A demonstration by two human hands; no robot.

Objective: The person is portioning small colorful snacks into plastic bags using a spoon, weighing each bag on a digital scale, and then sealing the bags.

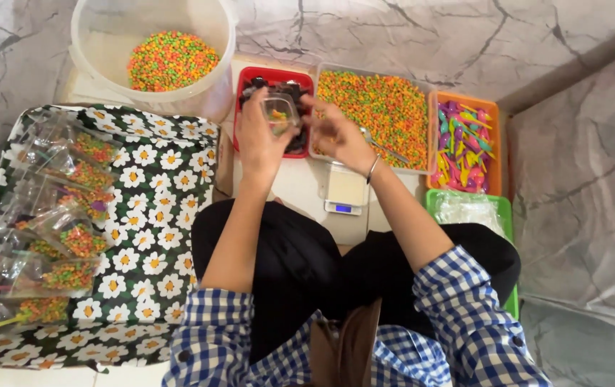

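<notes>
My left hand [259, 140] holds a small clear plastic bag [279, 115] with a few coloured pellets in it, above the red tray [273, 76] of dark pieces. My right hand [336, 132] is at the bag's mouth, fingers pinched together against it. A metal spoon [386, 148] lies in the clear tray [372, 107] of orange, green and yellow pellets just right of my right hand. A small white digital scale [345, 190] sits on the floor under my right wrist.
A white bucket [153, 50] with pellets stands at the back left. Several filled bags [64, 236] lie on a flower-patterned cloth [146, 236] at left. An orange tray [465, 140] of coloured plastic spoons and a green tray [469, 211] of clear bags are at right.
</notes>
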